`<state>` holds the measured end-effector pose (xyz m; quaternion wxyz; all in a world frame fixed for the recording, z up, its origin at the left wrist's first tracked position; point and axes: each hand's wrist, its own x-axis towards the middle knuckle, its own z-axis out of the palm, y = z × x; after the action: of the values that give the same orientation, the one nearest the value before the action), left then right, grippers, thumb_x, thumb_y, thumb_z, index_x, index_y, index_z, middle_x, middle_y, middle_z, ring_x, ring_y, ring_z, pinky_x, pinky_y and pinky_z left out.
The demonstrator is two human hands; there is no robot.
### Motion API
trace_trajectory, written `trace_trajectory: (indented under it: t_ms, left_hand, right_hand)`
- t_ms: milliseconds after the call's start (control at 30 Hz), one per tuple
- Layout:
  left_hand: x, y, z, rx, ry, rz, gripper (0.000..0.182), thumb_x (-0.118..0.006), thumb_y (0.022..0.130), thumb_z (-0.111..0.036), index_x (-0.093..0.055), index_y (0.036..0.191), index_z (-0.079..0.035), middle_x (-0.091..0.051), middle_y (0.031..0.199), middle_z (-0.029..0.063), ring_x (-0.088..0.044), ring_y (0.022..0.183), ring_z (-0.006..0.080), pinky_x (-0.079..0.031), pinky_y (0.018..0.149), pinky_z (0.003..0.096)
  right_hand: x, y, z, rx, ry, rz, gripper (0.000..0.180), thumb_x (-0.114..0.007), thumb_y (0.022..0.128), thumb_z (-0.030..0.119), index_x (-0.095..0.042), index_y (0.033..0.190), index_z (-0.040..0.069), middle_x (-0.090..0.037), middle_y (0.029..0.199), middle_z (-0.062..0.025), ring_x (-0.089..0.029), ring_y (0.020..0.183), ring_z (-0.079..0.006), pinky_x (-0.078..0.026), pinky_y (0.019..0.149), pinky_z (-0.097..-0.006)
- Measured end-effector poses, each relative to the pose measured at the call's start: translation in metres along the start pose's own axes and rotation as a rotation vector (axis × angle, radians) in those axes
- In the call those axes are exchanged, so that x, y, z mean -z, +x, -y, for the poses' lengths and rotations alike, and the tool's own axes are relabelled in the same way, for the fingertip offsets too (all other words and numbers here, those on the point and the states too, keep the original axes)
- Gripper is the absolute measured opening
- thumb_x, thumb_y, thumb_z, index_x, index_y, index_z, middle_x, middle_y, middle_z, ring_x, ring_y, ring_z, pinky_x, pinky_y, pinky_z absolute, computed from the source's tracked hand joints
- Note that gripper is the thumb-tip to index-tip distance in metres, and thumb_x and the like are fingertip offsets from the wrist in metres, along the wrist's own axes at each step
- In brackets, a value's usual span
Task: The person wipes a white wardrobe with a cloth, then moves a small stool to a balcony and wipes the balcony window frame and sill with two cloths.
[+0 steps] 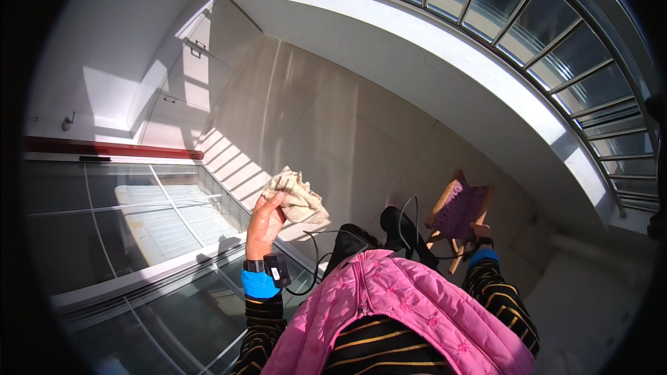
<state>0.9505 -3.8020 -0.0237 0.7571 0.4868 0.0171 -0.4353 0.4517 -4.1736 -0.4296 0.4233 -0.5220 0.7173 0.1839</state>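
My left hand (pixel 267 220) grips a crumpled beige cloth (pixel 298 199) between thumb and fingers, beside the sliding glass door (pixel 156 219). On the right, my right hand (pixel 479 232) is at the near edge of a small folding wooden stool (pixel 443 203) with a purple woven seat (pixel 458 209). Its fingers are closed around the stool's frame, partly in shadow. Black devices with cables are strapped at my wrists, over blue cuffs.
A low white wall with a metal railing (pixel 461 15) curves along the right. Pale cabinets (pixel 190 80) stand at the far left. The door's track (pixel 151 276) runs close by my left side. Cables hang before my legs.
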Motion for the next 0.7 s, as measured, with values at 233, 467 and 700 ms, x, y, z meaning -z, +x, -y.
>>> trace_trajectory:
  t_ms: [233,467,700]
  left_hand:
    - [0.032,0.087,-0.048,0.067,0.066,0.002,0.056,-0.062,0.088,-0.014,-0.039,0.138,0.0,-0.054,0.128,0.0144,-0.052,0.119,0.0276,-0.04,0.104,0.0435]
    - [0.097,0.187,-0.123,0.164,0.101,0.072,0.045,-0.058,0.092,-0.015,-0.045,0.132,0.002,-0.058,0.122,0.0135,-0.056,0.114,0.0248,-0.043,0.101,0.0408]
    - [0.171,0.292,-0.224,0.291,0.146,0.171,0.04,-0.058,0.092,-0.015,-0.048,0.128,0.001,-0.058,0.122,0.0123,-0.057,0.112,0.024,-0.044,0.101,0.0405]
  right_hand:
    - [-0.01,-0.035,0.091,0.209,-0.167,-0.076,0.057,-0.076,0.07,0.033,-0.062,0.113,-0.001,-0.066,0.107,-0.0197,-0.063,0.099,-0.0302,-0.045,0.092,-0.0404]
    - [-0.057,-0.092,0.155,0.072,-0.048,-0.052,0.051,-0.076,0.07,0.03,-0.065,0.11,0.001,-0.069,0.098,-0.0142,-0.066,0.091,-0.0271,-0.052,0.08,-0.037]
    - [-0.146,-0.178,0.185,-0.135,-0.142,-0.043,0.052,-0.076,0.069,0.03,-0.064,0.11,0.001,-0.069,0.1,-0.0155,-0.066,0.093,-0.0285,-0.052,0.08,-0.0372]
